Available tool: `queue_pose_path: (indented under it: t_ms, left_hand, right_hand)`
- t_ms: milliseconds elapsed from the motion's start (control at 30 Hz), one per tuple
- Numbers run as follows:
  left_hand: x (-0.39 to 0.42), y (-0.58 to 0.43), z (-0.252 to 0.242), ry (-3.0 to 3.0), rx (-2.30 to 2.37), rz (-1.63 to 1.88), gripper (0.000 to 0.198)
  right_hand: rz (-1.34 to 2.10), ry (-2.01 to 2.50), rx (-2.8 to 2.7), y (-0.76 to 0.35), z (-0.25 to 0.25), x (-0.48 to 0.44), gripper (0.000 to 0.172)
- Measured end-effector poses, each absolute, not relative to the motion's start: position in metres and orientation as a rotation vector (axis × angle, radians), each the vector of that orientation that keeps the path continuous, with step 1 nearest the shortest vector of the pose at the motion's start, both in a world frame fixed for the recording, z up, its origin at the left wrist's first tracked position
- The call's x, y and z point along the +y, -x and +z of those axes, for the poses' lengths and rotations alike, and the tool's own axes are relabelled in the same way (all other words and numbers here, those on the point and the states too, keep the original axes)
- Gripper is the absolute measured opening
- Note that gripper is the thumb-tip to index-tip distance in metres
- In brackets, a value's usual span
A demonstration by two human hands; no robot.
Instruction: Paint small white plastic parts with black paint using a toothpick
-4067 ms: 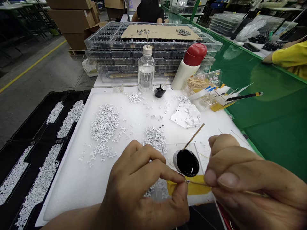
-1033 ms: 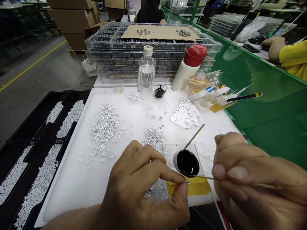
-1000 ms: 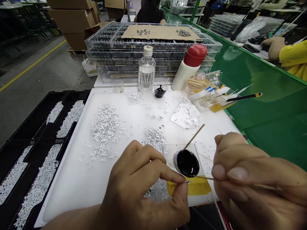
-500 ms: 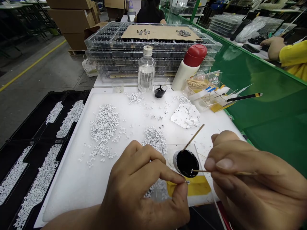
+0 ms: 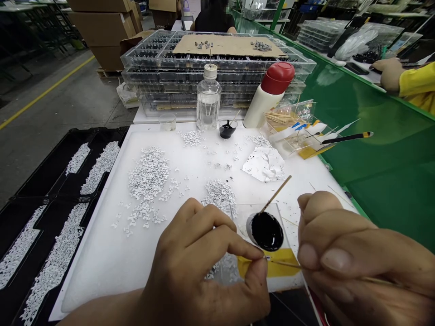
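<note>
My left hand (image 5: 204,267) pinches a tiny white piece (image 5: 265,258) between thumb and forefinger. My right hand (image 5: 343,262) grips a thin wooden stick (image 5: 285,263), and its tip is right at that piece. Just beyond both hands lies a pool of black paint (image 5: 267,231) on a transparent plastic sheet (image 5: 258,213) with yellow tape (image 5: 275,267) along its near edge. A second wooden stick (image 5: 276,194) leans out of the paint. A small heap of white pieces (image 5: 224,267) lies partly hidden under my left hand.
White pieces lie in heaps on a white board (image 5: 102,253), beside black trays of them (image 5: 54,249) at left. Behind stand a water bottle (image 5: 208,102), a black-filled cup (image 5: 227,129) and stacked plastic trays (image 5: 217,77). A co-worker's hand (image 5: 390,73) shows at upper right.
My right hand has moved down and toward me, bringing the stick tip from the paint's edge to the piece in my left hand. My left hand has barely moved.
</note>
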State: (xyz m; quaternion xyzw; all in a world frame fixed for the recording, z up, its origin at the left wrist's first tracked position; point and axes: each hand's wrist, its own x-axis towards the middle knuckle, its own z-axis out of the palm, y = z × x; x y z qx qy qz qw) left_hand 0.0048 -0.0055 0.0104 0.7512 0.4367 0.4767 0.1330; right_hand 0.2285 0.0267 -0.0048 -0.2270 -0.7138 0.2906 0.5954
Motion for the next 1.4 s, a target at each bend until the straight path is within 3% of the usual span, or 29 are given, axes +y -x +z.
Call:
queue_pose_path:
  t_ms: [33, 167, 233, 500, 1133, 1400]
  left_hand:
    - [-0.006, -0.005, 0.01, -2.181, 1.264, 1.385, 0.022]
    - [-0.007, -0.006, 0.01, -2.183, 1.269, 1.377, 0.022]
    - [-0.007, -0.006, 0.01, -2.182, 1.272, 1.375, 0.022]
    - [-0.008, -0.004, 0.007, -2.192, 1.268, 1.391, 0.022]
    - [-0.008, -0.004, 0.005, -2.198, 1.247, 1.383, 0.021]
    - [-0.005, -0.006, 0.007, -2.196, 1.245, 1.374, 0.021]
  right_hand:
    - [0.712, 0.511, -1.676, -0.233, -0.009, 0.026, 0.005]
    - [0.871, 0.425, -1.722, -0.248, -0.019, 0.023, 0.033]
    - [0.891, 0.4, -1.744, -0.251, -0.02, 0.024, 0.038]
    - [0.8, 0.502, -1.759, -0.245, -0.01, 0.023, 0.011]
    - [0.879, 0.412, -1.754, -0.25, -0.017, 0.023, 0.037]
    - [0.854, 0.488, -1.718, -0.247, -0.011, 0.021, 0.028]
